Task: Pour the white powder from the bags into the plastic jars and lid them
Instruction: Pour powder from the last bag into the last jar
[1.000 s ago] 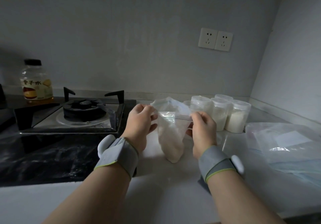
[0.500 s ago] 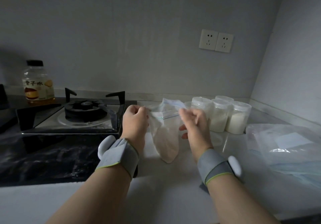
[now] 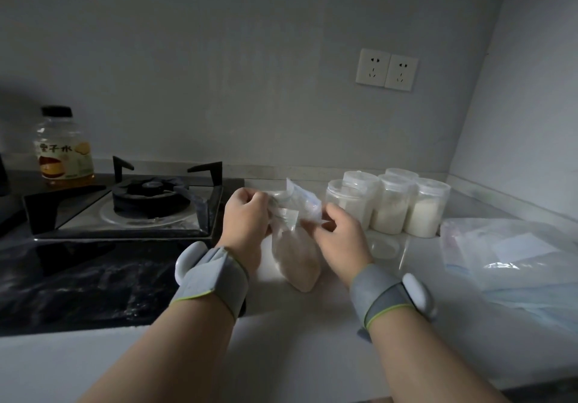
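Note:
A clear zip bag of white powder hangs upright over the white counter, its bottom near the surface. My left hand grips the bag's top left edge. My right hand pinches the top right edge by the blue zip strip. Several lidded plastic jars holding white powder stand in a cluster just behind and right of the bag. A flat clear lid lies on the counter in front of them.
A gas stove on a black glass hob fills the left side. A labelled bottle stands behind it. A pile of clear plastic bags lies at the right. Walls close the back and right.
My right hand slid along the bag's top and now pinches lower, near the zip. The top of the bag has crumpled and folded back. My left hand keeps its hold.

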Available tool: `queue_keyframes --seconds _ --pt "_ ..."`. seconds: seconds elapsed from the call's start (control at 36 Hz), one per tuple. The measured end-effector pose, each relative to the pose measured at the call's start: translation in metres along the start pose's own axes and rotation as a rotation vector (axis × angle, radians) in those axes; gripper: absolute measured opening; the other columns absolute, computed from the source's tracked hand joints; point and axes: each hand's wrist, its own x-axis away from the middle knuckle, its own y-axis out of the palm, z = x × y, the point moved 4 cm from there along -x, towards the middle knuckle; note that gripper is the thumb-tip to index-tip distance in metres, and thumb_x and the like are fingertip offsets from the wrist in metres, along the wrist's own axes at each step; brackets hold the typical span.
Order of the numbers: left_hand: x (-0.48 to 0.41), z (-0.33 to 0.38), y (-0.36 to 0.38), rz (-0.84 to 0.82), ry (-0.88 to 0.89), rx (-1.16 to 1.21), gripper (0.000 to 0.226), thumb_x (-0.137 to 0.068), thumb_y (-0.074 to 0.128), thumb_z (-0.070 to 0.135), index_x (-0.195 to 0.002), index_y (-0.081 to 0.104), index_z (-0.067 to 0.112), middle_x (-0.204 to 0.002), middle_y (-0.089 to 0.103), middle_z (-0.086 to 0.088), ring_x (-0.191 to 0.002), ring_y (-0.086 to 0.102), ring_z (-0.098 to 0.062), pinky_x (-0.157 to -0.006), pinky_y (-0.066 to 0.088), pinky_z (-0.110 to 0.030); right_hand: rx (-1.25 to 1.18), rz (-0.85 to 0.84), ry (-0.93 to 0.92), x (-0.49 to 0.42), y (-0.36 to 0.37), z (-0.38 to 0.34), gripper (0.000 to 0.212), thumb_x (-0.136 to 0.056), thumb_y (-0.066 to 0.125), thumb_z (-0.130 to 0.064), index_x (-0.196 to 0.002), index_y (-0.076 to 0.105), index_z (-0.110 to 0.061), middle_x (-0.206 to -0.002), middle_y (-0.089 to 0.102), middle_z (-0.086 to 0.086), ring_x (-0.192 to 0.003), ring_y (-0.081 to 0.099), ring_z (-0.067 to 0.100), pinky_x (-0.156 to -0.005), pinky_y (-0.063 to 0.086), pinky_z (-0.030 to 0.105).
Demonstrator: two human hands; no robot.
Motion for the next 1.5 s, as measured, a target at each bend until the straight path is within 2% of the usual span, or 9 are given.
queue_keyframes --seconds 0.17,0.31,0.47,0.64,0.72,0.86,1.0,1.25,1.5 --pt "-0.005 -0.003 -0.004 0.023 0.004 0.019 0.016 -0.094 0.049 0.007 -0.079 0.051 0.011 -0.068 0.047 -0.004 -0.061 0.046 -0.015 -0.065 0.047 -0.036 -0.09 0.149 0.022 -0.001 -0.012 0.002 0.035 -0.092 0.054 -0.027 -0.06 0.048 -0.012 -0.053 0.038 -0.004 -0.061 0.039 0.016 -0.062 0.037 0.03" --pt "-0.009 -0.005 -0.008 0.074 0.0 0.06 0.021 -0.095 0.051 0.01 -0.074 0.049 0.014 -0.066 0.047 -0.003 -0.058 0.045 -0.013 -0.063 0.043 -0.032 -0.241 0.238 0.173 0.002 -0.018 -0.003 0.041 -0.097 0.042 -0.034 -0.062 0.055 -0.017 -0.057 0.051 -0.001 -0.06 0.051 0.018 -0.066 0.046 0.038" --pt "-0.009 -0.003 -0.007 0.086 0.022 0.083 0.02 -0.095 0.05 0.01 -0.076 0.058 0.012 -0.068 0.052 -0.003 -0.061 0.048 -0.013 -0.059 0.044 -0.025 -0.264 -0.082 0.142 0.008 -0.007 -0.017 0.026 -0.086 0.055 -0.049 -0.089 0.053 -0.023 -0.079 0.053 -0.006 -0.073 0.052 0.002 -0.072 0.044 0.021" --pt "-0.003 -0.002 -0.006 -0.001 0.034 0.078 0.013 -0.087 0.058 -0.003 -0.096 0.065 0.004 -0.076 0.062 -0.007 -0.063 0.056 -0.015 -0.056 0.05 -0.02 -0.068 -0.24 0.19 0.013 0.011 -0.009 0.077 -0.045 0.081 -0.052 -0.109 0.048 -0.028 -0.116 0.056 0.002 -0.11 0.052 0.016 -0.095 0.046 0.034" --pt "0.0 0.0 -0.004 -0.011 0.055 0.076 0.016 -0.086 0.058 -0.006 -0.092 0.065 0.008 -0.078 0.063 -0.004 -0.065 0.058 -0.014 -0.06 0.05 -0.021 -0.022 -0.187 0.167 0.011 0.007 -0.007 0.059 -0.068 0.081 -0.027 -0.119 0.051 -0.026 -0.112 0.059 -0.003 -0.107 0.052 0.013 -0.094 0.045 0.029" --pt "0.002 0.0 -0.001 -0.01 0.096 0.07 0.021 -0.088 0.058 -0.003 -0.08 0.061 0.016 -0.073 0.06 -0.001 -0.06 0.054 -0.01 -0.062 0.046 -0.021 0.044 -0.116 0.078 0.006 0.003 -0.001 0.014 -0.081 0.07 -0.027 -0.09 0.064 -0.018 -0.086 0.067 0.006 -0.086 0.062 0.024 -0.083 0.052 0.04" --pt "0.001 0.001 -0.002 -0.031 0.086 0.092 0.018 -0.088 0.057 -0.003 -0.083 0.063 0.014 -0.077 0.062 -0.003 -0.069 0.058 -0.013 -0.068 0.049 -0.023 -0.058 -0.002 0.162 0.0 0.002 0.011 0.012 -0.084 0.058 -0.035 -0.076 0.065 -0.031 -0.085 0.068 0.006 -0.088 0.064 0.033 -0.082 0.052 0.053" --pt "0.008 0.002 0.001 -0.085 -0.038 0.104 0.039 -0.089 0.037 -0.008 -0.076 0.064 0.017 -0.083 0.061 -0.006 -0.079 0.055 -0.021 -0.06 0.043 -0.026 -0.436 0.159 0.318 -0.001 -0.005 0.009 0.018 -0.095 0.048 -0.03 -0.08 0.057 -0.027 -0.076 0.059 -0.001 -0.084 0.059 0.026 -0.078 0.05 0.041" --pt "0.03 -0.019 0.022 -0.275 -0.42 0.145 0.036 -0.1 0.037 0.028 -0.126 0.052 0.008 -0.107 0.062 -0.015 -0.092 0.061 -0.032 -0.073 0.051 -0.043 -0.758 0.238 0.347 -0.004 -0.01 0.003 0.025 -0.098 0.045 -0.021 -0.076 0.058 -0.024 -0.067 0.048 0.001 -0.061 0.046 0.012 -0.051 0.045 0.023"
